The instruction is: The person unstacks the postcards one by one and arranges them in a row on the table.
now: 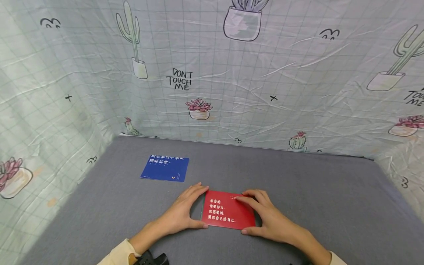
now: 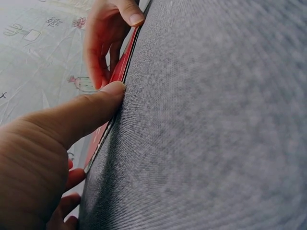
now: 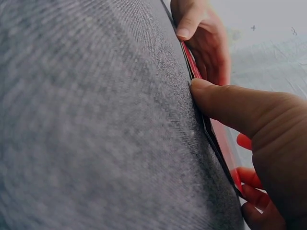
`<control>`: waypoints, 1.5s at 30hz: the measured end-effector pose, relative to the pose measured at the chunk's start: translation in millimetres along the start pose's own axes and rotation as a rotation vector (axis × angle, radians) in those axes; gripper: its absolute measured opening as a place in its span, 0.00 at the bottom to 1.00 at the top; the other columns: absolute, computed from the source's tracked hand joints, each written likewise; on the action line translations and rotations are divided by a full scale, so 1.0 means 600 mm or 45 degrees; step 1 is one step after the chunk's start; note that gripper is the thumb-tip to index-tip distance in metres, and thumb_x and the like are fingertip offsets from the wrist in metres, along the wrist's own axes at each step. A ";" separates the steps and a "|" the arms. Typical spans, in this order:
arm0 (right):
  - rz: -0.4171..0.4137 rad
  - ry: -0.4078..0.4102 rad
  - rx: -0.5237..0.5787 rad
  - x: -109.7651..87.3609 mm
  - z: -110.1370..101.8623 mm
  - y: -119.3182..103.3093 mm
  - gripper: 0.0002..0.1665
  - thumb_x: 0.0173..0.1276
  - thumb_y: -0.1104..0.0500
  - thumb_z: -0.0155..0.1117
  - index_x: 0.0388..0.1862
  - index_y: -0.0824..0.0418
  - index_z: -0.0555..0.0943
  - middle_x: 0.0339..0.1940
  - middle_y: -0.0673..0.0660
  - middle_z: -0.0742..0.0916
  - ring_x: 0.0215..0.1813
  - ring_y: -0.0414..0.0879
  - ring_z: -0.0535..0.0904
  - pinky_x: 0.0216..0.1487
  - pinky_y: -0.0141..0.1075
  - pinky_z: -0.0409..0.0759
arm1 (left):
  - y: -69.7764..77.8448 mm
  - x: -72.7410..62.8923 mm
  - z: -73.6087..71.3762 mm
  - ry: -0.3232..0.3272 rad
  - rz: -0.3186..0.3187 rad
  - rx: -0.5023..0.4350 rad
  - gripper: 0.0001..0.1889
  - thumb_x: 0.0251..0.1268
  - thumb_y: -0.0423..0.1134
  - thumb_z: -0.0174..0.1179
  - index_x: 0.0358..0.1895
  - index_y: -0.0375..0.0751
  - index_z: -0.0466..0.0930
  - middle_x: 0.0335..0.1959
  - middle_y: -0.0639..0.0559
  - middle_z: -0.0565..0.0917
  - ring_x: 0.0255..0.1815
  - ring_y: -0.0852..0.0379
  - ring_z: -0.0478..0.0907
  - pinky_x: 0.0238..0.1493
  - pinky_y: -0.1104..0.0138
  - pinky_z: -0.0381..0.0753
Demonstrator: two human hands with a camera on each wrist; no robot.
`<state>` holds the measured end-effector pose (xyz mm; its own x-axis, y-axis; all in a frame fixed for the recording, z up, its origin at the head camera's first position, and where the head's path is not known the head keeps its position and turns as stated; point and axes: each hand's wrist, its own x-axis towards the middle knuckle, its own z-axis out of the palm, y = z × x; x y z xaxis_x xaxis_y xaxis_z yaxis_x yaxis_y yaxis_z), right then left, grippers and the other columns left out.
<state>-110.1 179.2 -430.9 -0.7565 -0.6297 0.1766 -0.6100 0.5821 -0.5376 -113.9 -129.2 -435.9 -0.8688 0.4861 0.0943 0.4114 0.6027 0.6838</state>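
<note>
A red card [image 1: 228, 209] printed with white Chinese writing lies flat on the grey tabletop, on top of a thin stack; a greenish edge shows along its left side. My left hand [image 1: 182, 211] holds the stack at its left corners, thumb on the near edge and fingertips at the far edge. At the right end, my right hand [image 1: 269, 217] grips it likewise, its index finger resting over the card's top. In the left wrist view, the left thumb [image 2: 91, 112] presses the edge. The right thumb [image 3: 235, 105] does the same in the right wrist view.
A blue card [image 1: 165, 169] with white writing lies on the grey tabletop [image 1: 314, 191], behind and left of the stack. A pale cloth [image 1: 232, 70] with cactus drawings hangs behind the table and along both sides.
</note>
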 end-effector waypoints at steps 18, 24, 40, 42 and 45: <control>-0.064 0.071 0.005 0.000 -0.004 -0.002 0.44 0.55 0.39 0.71 0.69 0.47 0.68 0.65 0.47 0.68 0.66 0.46 0.57 0.52 0.40 0.78 | 0.000 0.001 0.000 -0.011 0.063 -0.024 0.52 0.40 0.51 0.77 0.72 0.43 0.60 0.72 0.47 0.62 0.75 0.50 0.50 0.72 0.48 0.46; -0.079 0.082 0.002 0.001 -0.007 -0.002 0.43 0.55 0.39 0.70 0.69 0.46 0.68 0.65 0.47 0.68 0.66 0.45 0.56 0.52 0.39 0.78 | 0.001 -0.001 -0.003 0.001 0.071 -0.081 0.52 0.40 0.49 0.78 0.72 0.43 0.61 0.72 0.48 0.61 0.75 0.50 0.50 0.71 0.49 0.48; -0.063 0.052 0.062 -0.002 -0.029 0.000 0.44 0.57 0.40 0.70 0.71 0.47 0.66 0.71 0.54 0.63 0.69 0.46 0.53 0.54 0.41 0.77 | -0.003 -0.001 -0.030 0.122 0.129 -0.204 0.47 0.40 0.52 0.77 0.70 0.51 0.66 0.72 0.49 0.63 0.73 0.52 0.55 0.63 0.40 0.61; -0.061 0.044 0.067 -0.002 -0.034 0.001 0.44 0.57 0.40 0.70 0.71 0.46 0.66 0.71 0.54 0.63 0.69 0.46 0.53 0.53 0.42 0.78 | -0.003 -0.002 -0.034 0.123 0.120 -0.216 0.47 0.40 0.52 0.77 0.70 0.52 0.66 0.72 0.50 0.63 0.73 0.53 0.55 0.62 0.40 0.62; -0.072 0.046 0.055 -0.001 -0.038 0.001 0.43 0.58 0.40 0.70 0.70 0.47 0.66 0.71 0.52 0.62 0.70 0.46 0.53 0.54 0.44 0.77 | -0.003 0.000 -0.040 0.127 0.137 -0.216 0.48 0.40 0.52 0.77 0.70 0.52 0.66 0.72 0.50 0.63 0.73 0.54 0.54 0.63 0.41 0.61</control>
<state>-115.6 191.6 -412.2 -0.7296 -0.6414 0.2373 -0.6420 0.5228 -0.5609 -121.3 -145.4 -419.8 -0.8489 0.4715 0.2387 0.4582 0.4317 0.7769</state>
